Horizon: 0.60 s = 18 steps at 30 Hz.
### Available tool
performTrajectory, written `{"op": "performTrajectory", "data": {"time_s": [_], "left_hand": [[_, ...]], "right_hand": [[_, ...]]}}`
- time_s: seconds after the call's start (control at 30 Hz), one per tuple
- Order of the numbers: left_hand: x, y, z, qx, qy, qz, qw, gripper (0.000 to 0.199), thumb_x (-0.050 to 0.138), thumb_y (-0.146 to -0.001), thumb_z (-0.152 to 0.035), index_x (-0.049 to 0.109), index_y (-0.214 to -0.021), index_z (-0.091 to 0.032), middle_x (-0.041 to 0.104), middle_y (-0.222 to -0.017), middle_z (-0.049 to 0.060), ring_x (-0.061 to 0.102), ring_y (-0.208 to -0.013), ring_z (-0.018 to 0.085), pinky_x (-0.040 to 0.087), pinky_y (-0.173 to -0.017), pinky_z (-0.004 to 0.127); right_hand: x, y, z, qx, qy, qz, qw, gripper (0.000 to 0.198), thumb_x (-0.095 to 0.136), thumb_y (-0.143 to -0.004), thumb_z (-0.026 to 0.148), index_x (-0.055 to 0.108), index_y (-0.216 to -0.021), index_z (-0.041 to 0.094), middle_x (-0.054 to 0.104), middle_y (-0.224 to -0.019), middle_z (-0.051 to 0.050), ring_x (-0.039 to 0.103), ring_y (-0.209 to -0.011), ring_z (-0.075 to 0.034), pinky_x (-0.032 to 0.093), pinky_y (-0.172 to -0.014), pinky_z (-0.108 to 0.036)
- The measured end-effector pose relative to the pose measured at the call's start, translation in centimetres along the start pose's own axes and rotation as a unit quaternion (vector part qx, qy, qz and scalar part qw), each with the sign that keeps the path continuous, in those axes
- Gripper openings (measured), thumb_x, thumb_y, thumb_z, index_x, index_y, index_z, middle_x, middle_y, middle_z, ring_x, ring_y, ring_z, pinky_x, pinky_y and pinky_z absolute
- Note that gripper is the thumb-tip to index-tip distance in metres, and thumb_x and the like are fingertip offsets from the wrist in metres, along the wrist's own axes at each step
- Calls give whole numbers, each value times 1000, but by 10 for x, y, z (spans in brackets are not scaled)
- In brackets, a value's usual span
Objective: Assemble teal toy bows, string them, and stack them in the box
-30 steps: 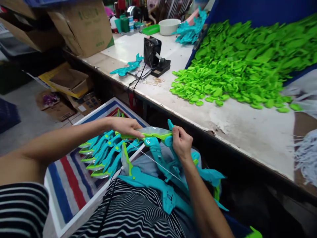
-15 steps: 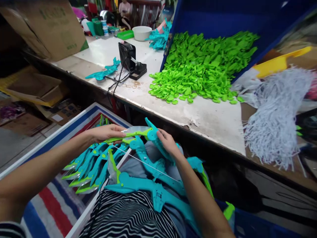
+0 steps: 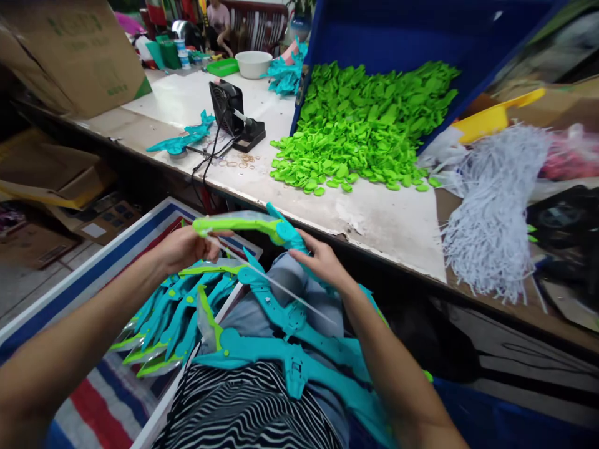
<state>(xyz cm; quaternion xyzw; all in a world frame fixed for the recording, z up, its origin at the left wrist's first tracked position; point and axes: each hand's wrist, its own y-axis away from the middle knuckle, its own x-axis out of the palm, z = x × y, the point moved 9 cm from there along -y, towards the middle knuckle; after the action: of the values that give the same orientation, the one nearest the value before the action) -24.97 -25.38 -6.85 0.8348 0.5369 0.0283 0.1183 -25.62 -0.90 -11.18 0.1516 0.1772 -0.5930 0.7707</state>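
My right hand (image 3: 322, 259) is wrapped round the teal body of a toy bow (image 3: 241, 224) held above my lap. Its bright green limb arches left, with clear film along it. At that limb's green tip, my left hand (image 3: 185, 252) is closed on the white string (image 3: 274, 282), which runs down to the right. Exactly how the fingers hold the string is hard to make out. Below lie a second toy bow (image 3: 294, 318) across my knees and a third toy bow (image 3: 262, 349) against my striped shirt.
Several finished-looking bows (image 3: 173, 315) lie in a striped-lined bin (image 3: 105, 265) at my left. On the table are green plastic pieces (image 3: 360, 125) spilling from a blue box (image 3: 374, 31), a small black fan (image 3: 227, 106), rubber bands (image 3: 241, 161) and a bundle of white strings (image 3: 496, 212).
My left hand has shifted left and slid from along the green limb to its tip. The held bow's limb has risen, and the view has turned slightly right.
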Motion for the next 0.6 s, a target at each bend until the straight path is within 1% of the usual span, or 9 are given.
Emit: {"op": "performTrajectory", "data": {"time_s": [0.07,0.1,0.17,0.23,0.3,0.37,0.5,0.57,0.6], "left_hand": [[22,6,-19,121,-135,-28,983,37,51,-84,-46,66,-92,-13,65,-68,5,61,-65,17,53,-64,31],[41,12,-32,199,-221,-31,954,30,53,-84,-39,66,-97,-14,68,-81,8,64,-79,19,54,-74,33],[91,26,-54,358,-380,-29,852,26,53,-86,-25,64,-109,-18,66,-109,11,59,-106,22,49,-92,40],[136,34,-65,468,-489,-42,734,35,48,-88,-16,58,-121,-22,60,-123,11,50,-121,23,41,-102,44],[161,27,-68,504,-562,-84,651,39,45,-89,-13,53,-126,-23,58,-126,11,49,-122,22,37,-105,44],[167,15,-70,502,-610,-123,600,36,43,-91,-15,54,-124,-21,60,-124,11,52,-117,22,38,-102,42],[154,17,-76,515,-663,-148,524,27,40,-92,-18,59,-111,-20,63,-117,12,58,-105,22,43,-91,39],[143,25,-80,503,-689,-133,504,28,37,-92,-16,58,-110,-18,64,-111,13,60,-98,23,45,-83,39],[138,26,-81,484,-706,-117,504,29,35,-92,-15,59,-109,-16,65,-106,14,61,-93,23,46,-79,39]], "right_hand": [[-9,-10,15,15,-33,45,998,55,55,-80,54,55,-121,17,69,-87,-4,64,-68,-17,53,-63,-28],[-9,-16,24,27,-49,77,995,51,51,-83,55,57,-115,16,68,-78,-3,60,-56,-14,49,-53,-25],[-7,-27,48,40,-56,129,989,48,45,-86,58,58,-101,14,64,-69,-2,53,-48,-11,44,-46,-22],[-2,-38,77,28,-6,158,987,48,43,-88,58,59,-89,13,62,-68,-2,53,-52,-10,43,-50,-22],[8,-47,102,16,91,180,979,49,43,-88,58,58,-78,12,58,-65,0,50,-56,-10,41,-55,-22],[20,-53,119,12,184,212,960,50,45,-87,57,57,-71,12,52,-59,2,44,-55,-8,38,-56,-21],[46,-57,140,-10,235,283,930,47,49,-87,54,52,-64,13,40,-52,6,35,-50,-6,32,-51,-20],[62,-62,146,-19,224,303,926,48,47,-90,52,49,-61,14,38,-51,6,31,-49,-5,30,-50,-21],[73,-65,149,-26,221,315,923,49,45,-91,51,48,-59,14,37,-51,6,30,-49,-5,30,-49,-21]]}}
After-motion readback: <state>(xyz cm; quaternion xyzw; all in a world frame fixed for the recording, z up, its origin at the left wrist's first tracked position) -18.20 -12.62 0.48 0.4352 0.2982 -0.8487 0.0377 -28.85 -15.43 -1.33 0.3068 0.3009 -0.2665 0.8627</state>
